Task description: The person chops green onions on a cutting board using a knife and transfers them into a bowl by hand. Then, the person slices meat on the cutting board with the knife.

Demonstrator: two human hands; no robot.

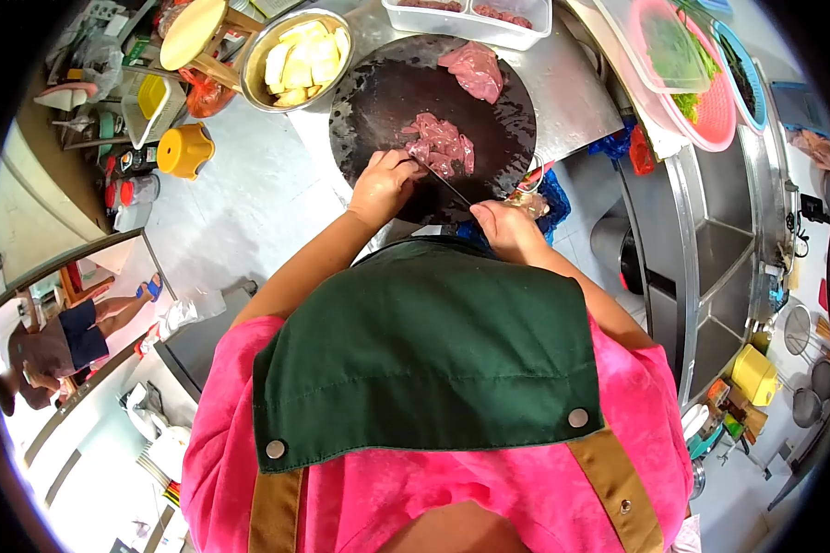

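My right hand (510,226) is closed around the handle of a knife (444,182) near the front right edge of a round dark cutting board (369,101). The blade points up and left across the board. Beside its tip, my left hand (385,187) rests on the board with fingers curled down; what lies under them is hidden. A heap of sliced raw meat, probably liver (441,146), lies just beyond the blade, close to my left fingertips. Farther back on the board sits a larger uncut piece (473,71) of the same pink meat.
Left of the board stands a metal bowl (252,78) of pale yellow chunks. A clear plastic container (516,35) with red meat is behind it. At right are a pink basket (724,129) of greens and metal sinks (724,253). Another person (60,346) is at far left.
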